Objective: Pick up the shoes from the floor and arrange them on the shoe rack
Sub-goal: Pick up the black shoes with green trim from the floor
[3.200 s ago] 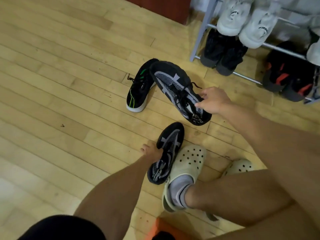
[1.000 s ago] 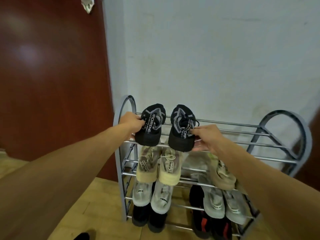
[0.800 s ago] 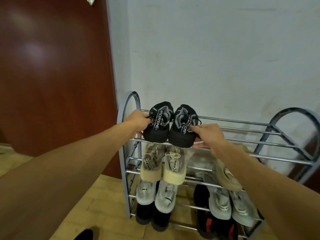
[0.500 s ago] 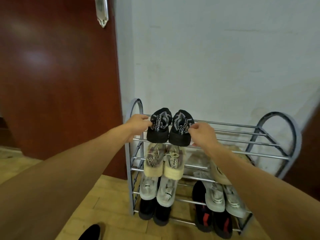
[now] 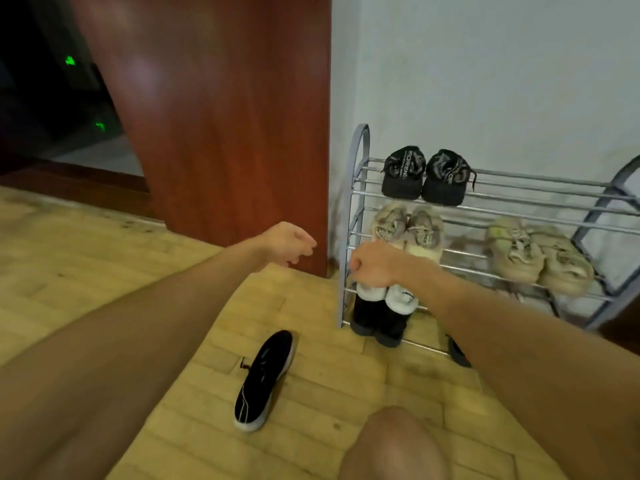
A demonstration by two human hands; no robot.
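Two black-and-grey shoes (image 5: 424,176) stand side by side, heels toward me, at the left end of the top shelf of the grey metal shoe rack (image 5: 358,188). A black shoe with a white sole (image 5: 265,379) lies alone on the wooden floor in front of the rack's left side. My left hand (image 5: 289,244) hangs in the air with loosely curled fingers and holds nothing. Fingers curled into a fist, my right hand (image 5: 372,265) is empty in front of the rack's middle shelves.
Two beige pairs (image 5: 408,228) (image 5: 538,254) fill the second shelf. White shoes (image 5: 398,296) and black shoes (image 5: 377,320) sit lower at the left. A red-brown door (image 5: 221,116) stands left of the rack against a white wall. My knee (image 5: 394,445) is at the bottom.
Both hands have let go of the black-and-grey shoes, which stay on the top shelf. My arms have pulled back and down. The view has swung left and down, showing the black shoe on the floor.
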